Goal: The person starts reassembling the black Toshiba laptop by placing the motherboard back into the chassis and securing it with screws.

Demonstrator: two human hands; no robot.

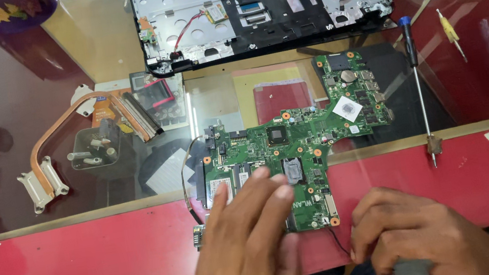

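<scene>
Green circuit board (297, 142) flat across glass and red counter edge (68, 263), near corner under left hand (249, 248), fingers spread flat, gripping nothing. Right hand (416, 231) curled loosely at the counter's near edge, just beside a thin black wire (337, 242). Bare red counter leftward; screwdriver (417, 84) lying well right; opened laptop shell (256, 5) beyond.

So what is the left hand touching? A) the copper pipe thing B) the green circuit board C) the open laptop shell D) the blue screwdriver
B: the left hand lays its fingers flat on the green circuit board; the copper pipe thing, blue screwdriver and laptop shell lie away from it, untouched.
</scene>
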